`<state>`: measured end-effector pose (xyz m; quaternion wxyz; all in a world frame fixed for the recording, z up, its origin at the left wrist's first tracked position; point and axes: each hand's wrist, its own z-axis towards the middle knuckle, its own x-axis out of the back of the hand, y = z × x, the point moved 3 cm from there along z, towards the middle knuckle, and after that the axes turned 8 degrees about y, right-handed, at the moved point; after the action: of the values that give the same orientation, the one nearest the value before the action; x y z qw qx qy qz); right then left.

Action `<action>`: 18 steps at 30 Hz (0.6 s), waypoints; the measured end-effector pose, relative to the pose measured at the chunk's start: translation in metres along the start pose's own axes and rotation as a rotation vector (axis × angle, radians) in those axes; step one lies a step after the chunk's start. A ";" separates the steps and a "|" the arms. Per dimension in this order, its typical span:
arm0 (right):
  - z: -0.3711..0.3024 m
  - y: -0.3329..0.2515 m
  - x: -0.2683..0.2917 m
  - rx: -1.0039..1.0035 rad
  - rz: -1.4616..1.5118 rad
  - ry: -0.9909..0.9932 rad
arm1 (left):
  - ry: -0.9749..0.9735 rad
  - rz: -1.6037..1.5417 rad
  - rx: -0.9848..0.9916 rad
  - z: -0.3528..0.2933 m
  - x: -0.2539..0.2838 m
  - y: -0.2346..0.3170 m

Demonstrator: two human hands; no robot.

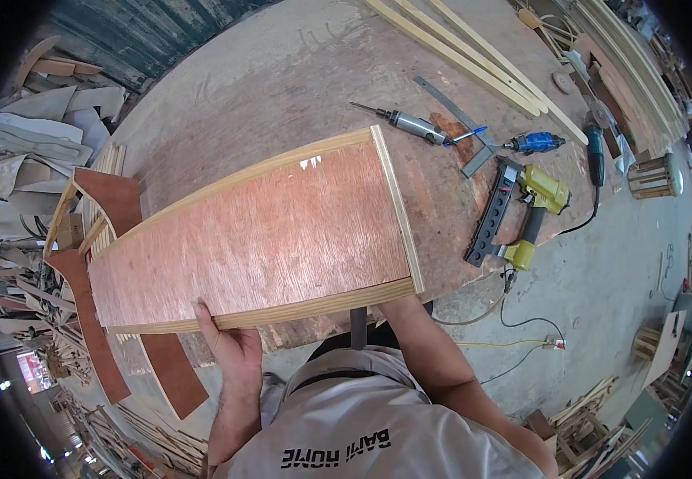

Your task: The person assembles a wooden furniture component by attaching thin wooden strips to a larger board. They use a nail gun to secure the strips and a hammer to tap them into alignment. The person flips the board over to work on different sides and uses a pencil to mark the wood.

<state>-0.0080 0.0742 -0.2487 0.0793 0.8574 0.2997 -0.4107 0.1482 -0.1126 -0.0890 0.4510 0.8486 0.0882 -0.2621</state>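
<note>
A long plywood panel (pixel 258 231) with pale wooden strips along its edges lies before me, tapering toward the left. My left hand (pixel 230 339) grips its near edge, thumb on top and the other fingers curled beneath. At the panel's near right corner is my right hand (pixel 400 308); its fingers are hidden under the near strip. Just left of that hand, a dark grey rod-like piece (pixel 358 327) sticks out from below the panel, the rest of it covered. Curved red-brown plywood pieces (pixel 94 335) stand around the panel's left end.
On the workbench (pixel 282 72) to the right lie a yellow-green nail gun (pixel 544 190), a metal square (pixel 450 108), a blue pen (pixel 465 136), a silver air tool (pixel 414 125), a blue air tool (pixel 536 143) and an angle grinder (pixel 596 156). Wooden strips (pixel 473 60) lie beyond. Hoses trail across the floor.
</note>
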 end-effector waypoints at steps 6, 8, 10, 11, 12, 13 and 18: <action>-0.004 -0.001 -0.001 0.017 -0.026 -0.013 | 0.028 0.011 0.007 -0.003 -0.003 0.001; -0.006 -0.001 0.000 0.021 -0.032 -0.018 | 0.030 0.006 0.018 -0.004 -0.004 0.001; -0.007 0.000 -0.001 0.023 -0.043 -0.020 | 0.018 0.002 0.011 -0.003 -0.004 0.000; -0.009 -0.001 -0.001 0.027 -0.052 -0.020 | 0.013 0.001 0.006 -0.002 -0.003 0.000; -0.010 0.000 -0.001 0.033 -0.063 -0.020 | 0.011 0.002 0.005 -0.003 -0.004 0.000; -0.013 -0.001 -0.002 0.037 -0.078 -0.017 | 0.010 0.003 0.005 -0.003 -0.004 0.000; -0.023 -0.001 -0.010 0.091 -0.172 -0.026 | 0.027 -0.004 0.003 -0.002 -0.001 0.001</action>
<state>0.0014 0.0791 -0.2263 0.0087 0.8259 0.3521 -0.4403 0.1483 -0.1109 -0.0868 0.4480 0.8524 0.0956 -0.2519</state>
